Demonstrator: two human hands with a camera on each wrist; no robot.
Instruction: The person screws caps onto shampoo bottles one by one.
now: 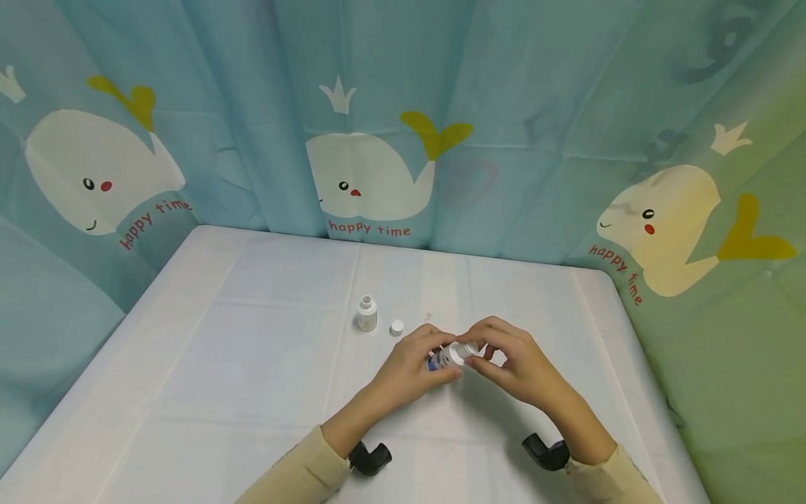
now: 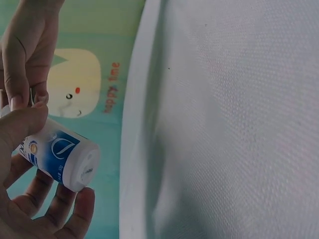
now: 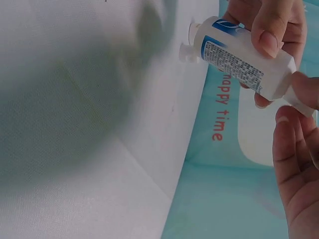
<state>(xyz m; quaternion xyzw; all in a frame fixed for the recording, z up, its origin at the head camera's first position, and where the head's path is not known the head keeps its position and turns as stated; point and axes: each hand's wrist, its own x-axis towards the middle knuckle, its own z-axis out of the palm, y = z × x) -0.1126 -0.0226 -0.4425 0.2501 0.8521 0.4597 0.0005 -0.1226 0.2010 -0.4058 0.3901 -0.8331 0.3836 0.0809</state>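
Observation:
A small white bottle with a blue and white label (image 1: 446,358) lies tilted in the grip of my left hand (image 1: 412,362), its thumb on one side and fingers round the other. The left wrist view shows the flat base of this bottle (image 2: 82,167) facing the camera. At its other end, my right hand (image 1: 513,360) pinches the white cap (image 3: 298,102) between thumb and fingertips. Printed small text (image 3: 233,65) covers one side of the label. The two hands meet above the white table, close together.
A second white bottle (image 1: 367,316) stands upright with its mouth uncovered, beyond the hands and to the left. Beside it a loose white cap (image 1: 397,327) rests on the white table (image 1: 252,364). A whale-print curtain (image 1: 371,182) hangs behind the table.

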